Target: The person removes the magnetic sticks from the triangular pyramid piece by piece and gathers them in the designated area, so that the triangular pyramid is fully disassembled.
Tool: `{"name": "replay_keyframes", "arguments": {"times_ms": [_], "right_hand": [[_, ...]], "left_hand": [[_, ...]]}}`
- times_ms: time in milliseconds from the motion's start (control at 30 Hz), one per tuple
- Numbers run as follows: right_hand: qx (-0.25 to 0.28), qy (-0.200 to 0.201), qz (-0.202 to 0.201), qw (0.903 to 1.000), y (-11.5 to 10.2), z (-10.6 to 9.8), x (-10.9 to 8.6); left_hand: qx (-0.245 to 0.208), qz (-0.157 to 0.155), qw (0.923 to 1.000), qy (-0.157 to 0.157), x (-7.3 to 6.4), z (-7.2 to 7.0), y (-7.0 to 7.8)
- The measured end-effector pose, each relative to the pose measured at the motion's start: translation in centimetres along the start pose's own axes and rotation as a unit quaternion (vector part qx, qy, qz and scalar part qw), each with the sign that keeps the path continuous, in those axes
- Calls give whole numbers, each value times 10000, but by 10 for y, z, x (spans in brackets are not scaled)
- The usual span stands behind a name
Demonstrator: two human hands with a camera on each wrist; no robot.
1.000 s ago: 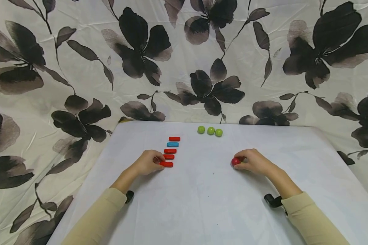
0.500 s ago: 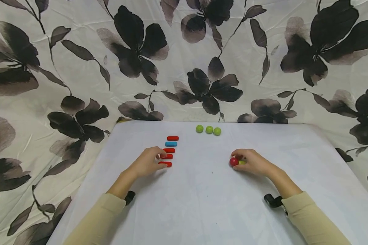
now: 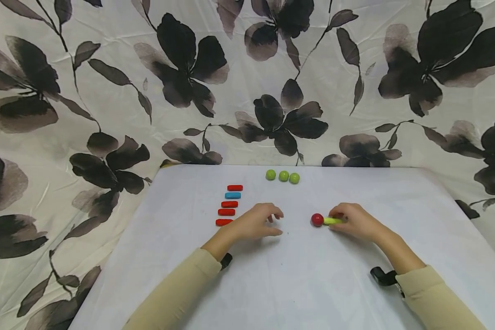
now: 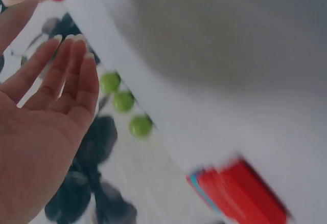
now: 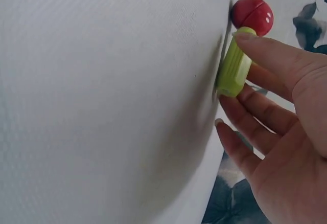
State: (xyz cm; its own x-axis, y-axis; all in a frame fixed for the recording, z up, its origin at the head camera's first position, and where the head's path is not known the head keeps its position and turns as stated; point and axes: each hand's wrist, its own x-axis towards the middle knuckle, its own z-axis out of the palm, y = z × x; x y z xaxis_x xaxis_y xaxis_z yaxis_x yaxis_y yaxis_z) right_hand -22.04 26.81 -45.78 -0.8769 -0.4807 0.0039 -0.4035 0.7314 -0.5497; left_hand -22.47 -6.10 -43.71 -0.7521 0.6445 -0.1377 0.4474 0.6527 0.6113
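Observation:
My left hand (image 3: 259,222) hovers over the middle of the white table (image 3: 297,284), fingers relaxed and holding nothing; in the left wrist view its fingers (image 4: 66,70) are straight. To its right lies a red ball (image 3: 317,220) touching a yellow-green oblong piece (image 3: 333,221). My right hand (image 3: 352,221) pinches that green piece (image 5: 234,64) between thumb and fingers, with the red ball (image 5: 252,15) just beyond its end. A column of red blocks (image 3: 226,212) with one blue block (image 3: 233,195) lies left of my left hand.
Three green balls (image 3: 283,176) stand in a row near the table's far edge, also seen as green balls (image 4: 124,101) in the left wrist view. A flower-patterned cloth (image 3: 107,101) hangs behind and around the table. The table's near half is bare white surface.
My left hand has left the red blocks and moved right toward the table's middle. My right hand has drawn back a little, uncovering the green piece beside the red ball.

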Motion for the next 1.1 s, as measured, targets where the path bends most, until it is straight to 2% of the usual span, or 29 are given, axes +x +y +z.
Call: {"name": "replay_keyframes", "arguments": {"times_ms": [233,467,567,800,1100], "right_hand": [[182,-23,50,9998,4,0,2],[168,-7,-101,9998,3,-2,3],[196,-22,-151,9997,3,-4,3],[238,-20,-41,9997,5,-2,2],[171,-10,-133,9998,8,-2,3]], "left_hand": [[62,130,9997,-179,46,23,21],[307,163,9988,-342,75,35,36],[335,204,9987,-313,82,38,41],[293,-57,9995,-64,90,44,46],[231,-143,9996,-60,90,45,37]]}}
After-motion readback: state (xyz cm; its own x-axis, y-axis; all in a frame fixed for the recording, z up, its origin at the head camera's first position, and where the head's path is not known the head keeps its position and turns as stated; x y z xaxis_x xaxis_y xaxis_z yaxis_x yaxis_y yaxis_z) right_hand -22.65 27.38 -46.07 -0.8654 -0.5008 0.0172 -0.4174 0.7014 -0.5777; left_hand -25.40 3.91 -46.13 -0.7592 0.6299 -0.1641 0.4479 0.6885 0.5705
